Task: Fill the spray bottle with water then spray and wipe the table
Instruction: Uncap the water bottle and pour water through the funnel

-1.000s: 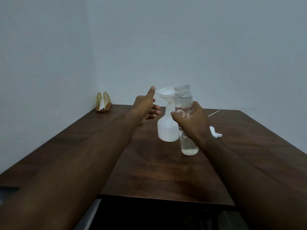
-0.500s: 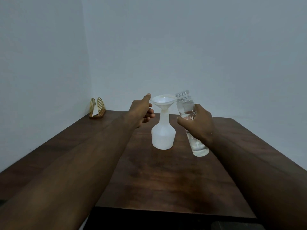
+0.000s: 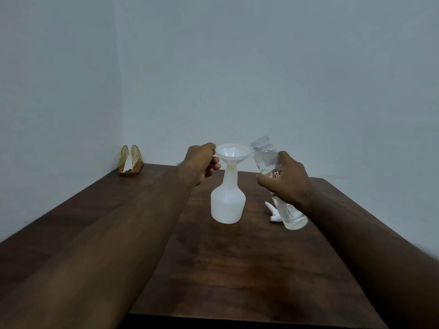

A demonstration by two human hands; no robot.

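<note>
While left hand [image 3: 202, 161] steadies funnel [image 3: 232, 153], right hand [image 3: 288, 181] grips tilted water bottle [image 3: 268, 160].

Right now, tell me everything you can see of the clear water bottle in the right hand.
The clear water bottle is see-through plastic, uncapped, its threaded neck bare. It tilts, mouth leaning up-left toward the funnel, base lower right above the table. Water shows in its lower part. A label with partly hidden lettering sits mid-body. The right hand wraps its middle in a closed grip; nothing else touches it.
</note>
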